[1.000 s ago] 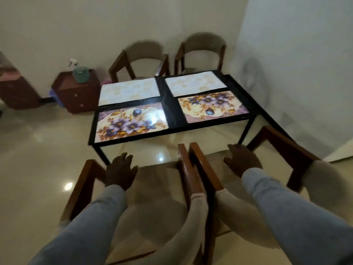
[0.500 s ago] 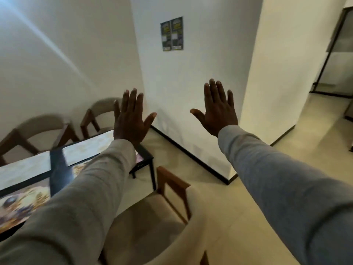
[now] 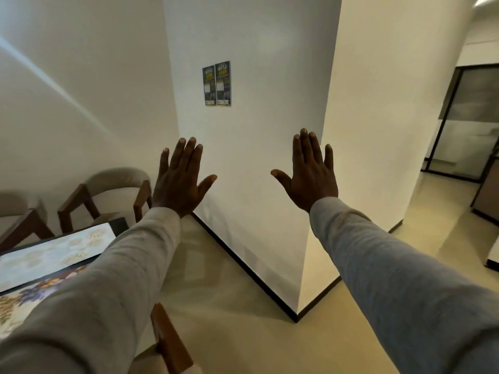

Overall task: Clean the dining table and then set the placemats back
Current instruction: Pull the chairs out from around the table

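Observation:
Both my arms are stretched out in front of me at chest height. My left hand (image 3: 181, 179) is flat with its fingers spread and holds nothing. My right hand (image 3: 310, 171) is flat and spread the same way, also holding nothing. The black dining table (image 3: 118, 224) shows only at the lower left edge, partly behind my left sleeve. A pale patterned placemat (image 3: 54, 255) lies on it, and a flowered placemat (image 3: 16, 303) lies nearer to me. Both hands are well above and to the right of the table.
A wooden chair with a beige back (image 3: 108, 195) stands behind the table, another (image 3: 19, 220) at the far left. A chair arm (image 3: 167, 338) is below my left sleeve. A white wall corner (image 3: 297, 314) juts out ahead, with two posters (image 3: 216, 83). A hallway opens at right.
One second ago my hands hovered over two chair seats facing the table. My view has swung right and up to the wall, and both hands have risen, flat and spread.

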